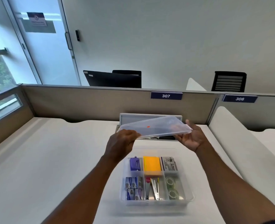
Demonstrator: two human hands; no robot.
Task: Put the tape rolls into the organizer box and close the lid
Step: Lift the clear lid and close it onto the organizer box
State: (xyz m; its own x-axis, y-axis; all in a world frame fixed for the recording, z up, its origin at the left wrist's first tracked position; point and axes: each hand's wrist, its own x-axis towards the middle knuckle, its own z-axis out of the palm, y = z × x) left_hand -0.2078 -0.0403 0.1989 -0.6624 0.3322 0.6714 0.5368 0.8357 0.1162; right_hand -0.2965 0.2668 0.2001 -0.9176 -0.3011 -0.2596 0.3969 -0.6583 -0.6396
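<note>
A clear plastic organizer box (189, 189) sits open on the white desk, near me. Two clear tape rolls (172, 188) lie in its near right compartment. The translucent lid (156, 126) hangs in the air above and beyond the box, tilted, with a small orange dot on it. My left hand (119, 143) grips the lid's left end. My right hand (191, 137) holds its right end from below, palm up.
Other compartments hold a purple sharpener (135, 164), yellow sticky notes (152, 165), a labelled packet (169, 164), staple boxes (133, 188) and staple removers (152, 189). A cable hatch (133, 116) stands open behind the lid. Partition walls (85, 102) bound the desk at the back and right.
</note>
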